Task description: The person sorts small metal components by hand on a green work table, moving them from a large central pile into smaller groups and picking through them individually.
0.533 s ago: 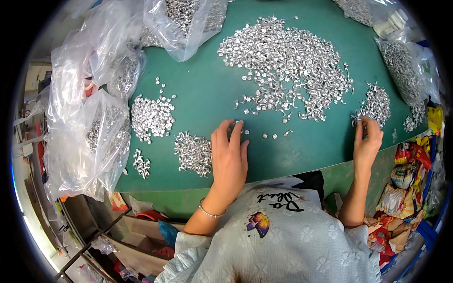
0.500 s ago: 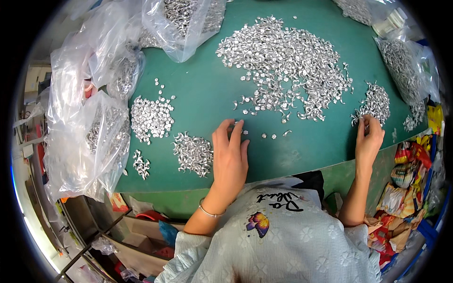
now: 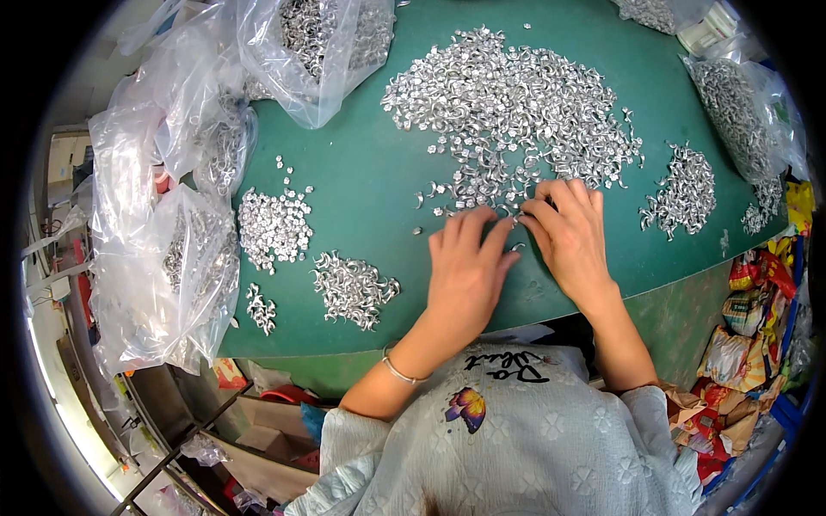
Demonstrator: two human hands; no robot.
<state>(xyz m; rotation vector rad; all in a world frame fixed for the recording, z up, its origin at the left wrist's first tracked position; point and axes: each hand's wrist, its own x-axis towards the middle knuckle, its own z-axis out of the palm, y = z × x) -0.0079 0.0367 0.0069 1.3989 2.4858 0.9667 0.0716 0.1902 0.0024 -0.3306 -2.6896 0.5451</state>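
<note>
A large loose pile of small silver metal pieces [image 3: 508,103], some curved like hooks and some flower-shaped, lies on the green tabletop. Both hands meet at its near edge. My left hand [image 3: 465,279] rests with bent fingers spread apart and fingertips down by the pieces. Close to its thumb lies a single curved metal piece [image 3: 518,248]. My right hand [image 3: 570,245] is closed, thumb and forefinger pinched together beside the left forefinger; whatever is between them is too small to make out. Left of my left hand sits a heap of curved pieces [image 3: 354,291].
Flower-shaped pieces [image 3: 275,225] form a heap at the left, with a little cluster [image 3: 261,310] nearer me. Another heap [image 3: 681,191] lies right. Clear plastic bags of metal parts [image 3: 314,52] stand along the left and back; another bag [image 3: 736,112] is far right. Colourful packets [image 3: 744,314] lie beyond the table.
My right hand has left the right-hand heap and moved left to the big pile's near edge. My left hand has shifted right to meet it.
</note>
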